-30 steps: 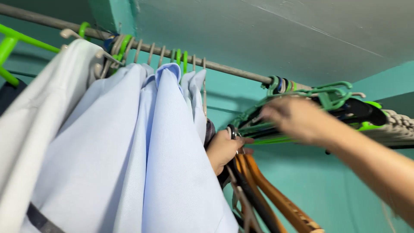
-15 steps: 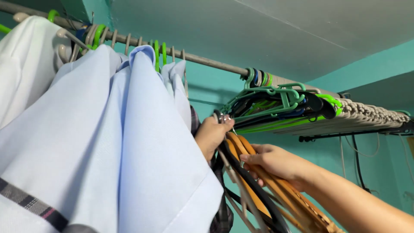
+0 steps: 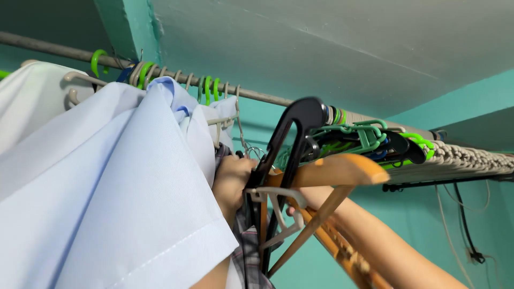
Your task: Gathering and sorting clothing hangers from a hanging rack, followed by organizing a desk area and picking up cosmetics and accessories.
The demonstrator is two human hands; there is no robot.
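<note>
While left hand (image 3: pixel 231 179) grips bunched hangers (image 3: pixel 300 176) | right hand grip hidden, cannot tell | shirts (image 3: pixel 107 187) crowd left

packages: none | labels: none | signs: none | screens: none
</note>
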